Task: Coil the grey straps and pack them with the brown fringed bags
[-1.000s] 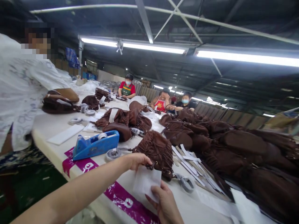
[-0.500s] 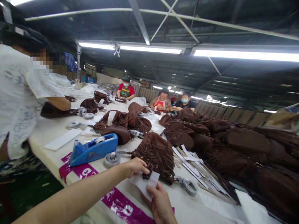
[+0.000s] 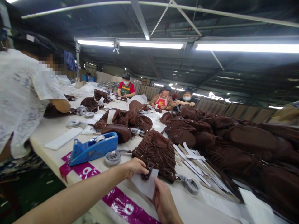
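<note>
A dark brown fringed bag [image 3: 156, 152] lies on the table just beyond my hands. My left hand [image 3: 135, 168] reaches in from the left, fingers closed on a small dark brown tassel [image 3: 146, 173] at the near edge of that bag. Beneath the tassel is a white sheet of paper [image 3: 144, 185]. My right hand [image 3: 164, 199] pinches the sheet's right edge between thumb and fingers. Part of the left fingers' grip is hidden behind the hand.
A blue tape dispenser [image 3: 94, 148] and a wrapped strap coil [image 3: 112, 158] sit to the left. Another coil [image 3: 191, 185] and paper strips [image 3: 193, 165] lie to the right. Brown bags [image 3: 247, 143] are piled beyond. A co-worker [image 3: 30, 99] leans in at left.
My right hand has shifted slightly right and down along the white sheet, its fingers straighter now. My left hand stays on the tassel. The view has moved slightly.
</note>
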Available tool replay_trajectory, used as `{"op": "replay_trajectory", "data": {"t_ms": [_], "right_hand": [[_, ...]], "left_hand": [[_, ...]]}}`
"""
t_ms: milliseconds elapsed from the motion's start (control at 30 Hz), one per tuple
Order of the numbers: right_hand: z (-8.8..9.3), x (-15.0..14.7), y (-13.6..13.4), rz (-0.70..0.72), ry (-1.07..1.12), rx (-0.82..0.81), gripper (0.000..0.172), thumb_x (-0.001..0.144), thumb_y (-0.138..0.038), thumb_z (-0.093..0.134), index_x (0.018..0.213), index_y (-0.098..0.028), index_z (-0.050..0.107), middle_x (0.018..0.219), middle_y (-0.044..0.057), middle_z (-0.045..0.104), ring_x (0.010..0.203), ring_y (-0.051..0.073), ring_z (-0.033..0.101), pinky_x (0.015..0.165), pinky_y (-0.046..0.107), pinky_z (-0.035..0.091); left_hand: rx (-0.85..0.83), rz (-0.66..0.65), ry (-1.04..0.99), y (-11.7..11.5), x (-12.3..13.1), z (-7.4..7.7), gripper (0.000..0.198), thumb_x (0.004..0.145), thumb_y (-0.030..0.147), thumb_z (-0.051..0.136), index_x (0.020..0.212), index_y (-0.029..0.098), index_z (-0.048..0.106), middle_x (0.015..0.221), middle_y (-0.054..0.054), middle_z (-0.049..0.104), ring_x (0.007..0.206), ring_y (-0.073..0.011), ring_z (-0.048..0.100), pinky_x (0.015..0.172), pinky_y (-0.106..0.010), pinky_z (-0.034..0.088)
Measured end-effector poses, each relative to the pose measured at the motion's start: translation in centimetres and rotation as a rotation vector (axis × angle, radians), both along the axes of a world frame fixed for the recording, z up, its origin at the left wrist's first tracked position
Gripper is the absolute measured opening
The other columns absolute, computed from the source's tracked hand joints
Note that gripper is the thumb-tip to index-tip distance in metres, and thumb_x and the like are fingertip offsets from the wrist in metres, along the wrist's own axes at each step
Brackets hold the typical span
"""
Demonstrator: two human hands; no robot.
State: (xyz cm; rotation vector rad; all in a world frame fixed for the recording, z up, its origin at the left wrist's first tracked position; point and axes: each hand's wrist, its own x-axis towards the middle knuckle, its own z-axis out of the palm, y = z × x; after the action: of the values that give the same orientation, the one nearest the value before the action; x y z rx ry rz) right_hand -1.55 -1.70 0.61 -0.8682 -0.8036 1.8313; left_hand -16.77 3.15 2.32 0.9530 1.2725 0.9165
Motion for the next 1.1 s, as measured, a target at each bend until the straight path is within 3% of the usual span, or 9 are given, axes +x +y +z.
{"op": "replay_trajectory", "data": {"t_ms": [200,367,467,567,667,767,867,967,1100], "right_hand": [[-0.1,1.0,1.5,0.01,0.142,-0.124,0.026,0.062,-0.031,0.075,0.08,-0.012,0.073,0.082,0.01,0.077,0.089,0.029,0.071,0.083,0.04,0.055],[-0.5,2.0,2.7,0.128,0.242,-0.193,0.028,0.066,-0.032,0.073,0.085,-0.012,0.074,0.081,0.01,0.077,0.084,0.026,0.071,0.082,0.039,0.055],[-0.7,1.8,2.7,0.119,0.151,-0.136,0.03,0.064,-0.03,0.08,0.087,-0.012,0.072,0.082,0.008,0.076,0.081,0.022,0.07,0.078,0.033,0.055],[-0.9,1.3,2.5,0.074,0.02,-0.01,0.029,0.06,-0.03,0.087,0.073,-0.014,0.067,0.073,0.002,0.071,0.068,0.013,0.066,0.067,0.024,0.054],[-0.8,0.7,2.6,0.0,-0.099,0.019,0.041,0.052,-0.037,0.09,0.06,-0.015,0.056,0.054,-0.007,0.056,0.049,0.006,0.052,0.05,0.017,0.047],[-0.4,0.1,2.7,-0.065,-0.269,0.069,0.048,0.048,-0.045,0.089,0.057,-0.016,0.051,0.049,-0.008,0.048,0.044,0.005,0.044,0.04,0.015,0.037],[0.1,-0.3,2.7,-0.086,-0.344,0.102,0.047,0.048,-0.045,0.086,0.058,-0.017,0.05,0.051,-0.007,0.048,0.048,0.008,0.046,0.043,0.018,0.041],[0.5,-0.5,2.5,-0.091,-0.339,0.103,0.044,0.051,-0.042,0.083,0.059,-0.02,0.046,0.052,-0.008,0.045,0.051,0.01,0.046,0.048,0.024,0.047],[0.2,-0.7,2.5,-0.122,-0.375,0.129,0.041,0.055,-0.04,0.078,0.061,-0.021,0.042,0.052,-0.009,0.042,0.048,0.01,0.042,0.043,0.022,0.04]], "left_hand": [[0.058,0.043,-0.052,-0.5,-0.1,0.3,0.044,0.047,0.011,0.077,0.085,0.017,0.055,0.061,0.005,0.058,0.052,-0.012,0.053,0.05,-0.022,0.041],[0.085,0.076,-0.078,-0.5,-0.1,0.5,0.045,0.045,0.01,0.075,0.083,0.017,0.053,0.065,0.004,0.06,0.055,-0.0122,0.054,0.05,-0.022,0.043],[0.046,0.033,-0.091,-0.6,0.1,0.5,0.033,0.044,0.012,0.074,0.073,0.013,0.058,0.063,0.0,0.062,0.054,-0.0131,0.054,0.049,-0.023,0.044],[0.026,0.014,-0.121,-0.9,0.5,0.3,0.03,0.042,0.014,0.072,0.071,0.012,0.062,0.062,0.0,0.062,0.054,-0.0137,0.054,0.051,-0.025,0.046],[0.048,0.043,-0.128,-1.2,0.8,0.0,0.034,0.04,0.011,0.069,0.073,0.014,0.062,0.06,0.003,0.061,0.053,-0.0133,0.053,0.049,-0.024,0.045],[0.092,0.09,-0.118,-1.5,1.0,-0.1,0.032,0.04,0.007,0.066,0.07,0.015,0.059,0.059,0.004,0.059,0.053,-0.0116,0.05,0.047,-0.021,0.041],[0.116,0.076,-0.14,-1.9,0.8,0.4,0.026,0.042,0.004,0.061,0.066,0.014,0.059,0.06,0.003,0.059,0.055,-0.01,0.049,0.048,-0.018,0.038],[0.086,-0.027,-0.208,-2.2,-0.3,1.2,0.02,0.045,0.007,0.055,0.064,0.011,0.06,0.063,0.0,0.06,0.059,-0.0116,0.055,0.055,-0.021,0.044],[-0.059,-0.16,-0.458,-2.2,-1.9,0.9,0.021,0.054,0.012,0.058,0.073,0.008,0.065,0.075,-0.007,0.065,0.068,-0.0132,0.061,0.073,-0.026,0.051]]}}
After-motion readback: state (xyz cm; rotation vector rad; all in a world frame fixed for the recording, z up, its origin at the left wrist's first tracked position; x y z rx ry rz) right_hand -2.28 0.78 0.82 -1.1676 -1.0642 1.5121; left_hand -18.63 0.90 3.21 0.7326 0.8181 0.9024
